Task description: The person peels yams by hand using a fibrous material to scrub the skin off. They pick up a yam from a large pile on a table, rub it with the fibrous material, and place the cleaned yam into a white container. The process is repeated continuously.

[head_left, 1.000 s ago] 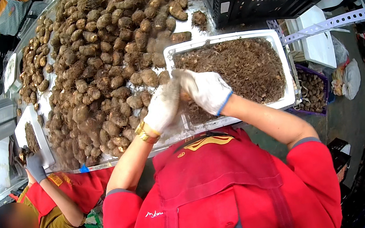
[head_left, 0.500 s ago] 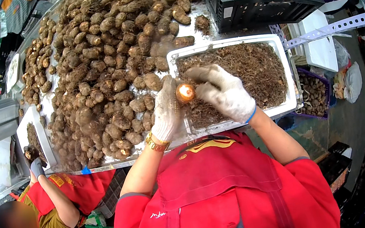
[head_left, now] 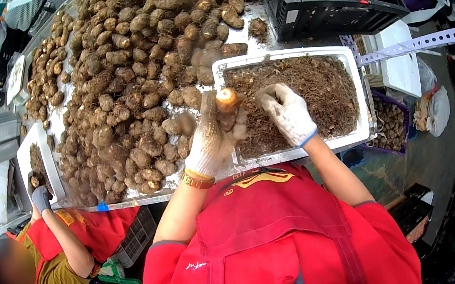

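My left hand [head_left: 212,138], in a dirty white knit glove, holds a brown taro corm [head_left: 227,103] upright, its pale, orange-rimmed cut end facing up. My right hand [head_left: 285,112], gloved alike, is apart from it to the right, fingers curled together over a white foam tray [head_left: 359,91] full of brown fibrous peelings [head_left: 310,84]; whether anything is in them is hidden. A large heap of hairy taro corms [head_left: 116,118] covers the metal table [head_left: 243,37] left of and beyond the tray.
A black crate [head_left: 331,9] of corms stands at the back right, a purple crate [head_left: 391,122] of corms lower beside the table, near a perforated metal bar [head_left: 420,44]. At left, a co-worker in a red apron [head_left: 85,236] handles a corm over another foam tray [head_left: 39,136].
My right hand has drawn away rightward from the corm and its fingers have curled in. The corm in my left hand sits slightly higher in the picture.
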A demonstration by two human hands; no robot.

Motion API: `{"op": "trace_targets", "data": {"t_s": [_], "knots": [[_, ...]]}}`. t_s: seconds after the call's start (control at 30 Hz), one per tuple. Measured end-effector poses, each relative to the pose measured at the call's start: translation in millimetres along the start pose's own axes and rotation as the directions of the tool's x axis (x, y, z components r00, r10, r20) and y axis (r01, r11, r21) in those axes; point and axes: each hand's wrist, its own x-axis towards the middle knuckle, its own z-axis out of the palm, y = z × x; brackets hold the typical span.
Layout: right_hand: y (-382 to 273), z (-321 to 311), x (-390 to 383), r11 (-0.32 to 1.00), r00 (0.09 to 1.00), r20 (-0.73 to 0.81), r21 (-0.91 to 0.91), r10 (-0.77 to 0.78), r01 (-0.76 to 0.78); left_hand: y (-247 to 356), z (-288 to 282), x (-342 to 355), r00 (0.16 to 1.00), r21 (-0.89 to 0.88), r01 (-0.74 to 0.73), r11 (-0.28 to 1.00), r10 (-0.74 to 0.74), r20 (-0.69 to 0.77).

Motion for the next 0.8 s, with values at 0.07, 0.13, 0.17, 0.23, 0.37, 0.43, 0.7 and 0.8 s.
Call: {"op": "trace_targets", "data": {"t_s": [0.07,0.13,0.17,0.23,0.37,0.43,0.7,0.8], "knots": [[-20,-4,-7,0.992,0.990,-0.068,-0.013,-0.126,0.125,-5,8,3,0.994,-0.040,-0.104,0.994,0.102,-0.036],[-48,-11,-8,0.917,0.942,0.013,-0.226,-0.335,0.329,-11,11,5,0.975,-0.095,-0.207,0.974,0.198,-0.100],[-57,-6,-11,0.940,0.966,-0.037,-0.242,-0.256,0.240,-12,17,5,0.978,-0.138,-0.196,0.971,0.184,-0.094],[-48,4,-6,0.870,0.927,-0.077,-0.381,-0.366,0.312,-11,34,2,0.984,-0.222,-0.174,0.959,0.159,-0.083],[-41,16,-9,0.941,0.971,-0.030,-0.254,-0.237,0.222,0,-14,6,0.981,0.038,-0.184,0.982,0.181,0.069],[-41,7,-11,0.962,0.974,0.121,-0.177,-0.190,0.209,10,13,-1,0.926,0.588,-0.235,0.774,0.362,-0.106],[-45,17,-18,0.965,0.997,0.010,0.254,-0.077,0.072,1,39,-7,0.821,0.973,0.036,-0.227,0.562,0.100],[-29,18,-5,0.689,0.934,0.279,0.633,0.224,-0.354,-11,27,-12,0.788,0.976,-0.170,-0.139,0.576,0.219]]}}
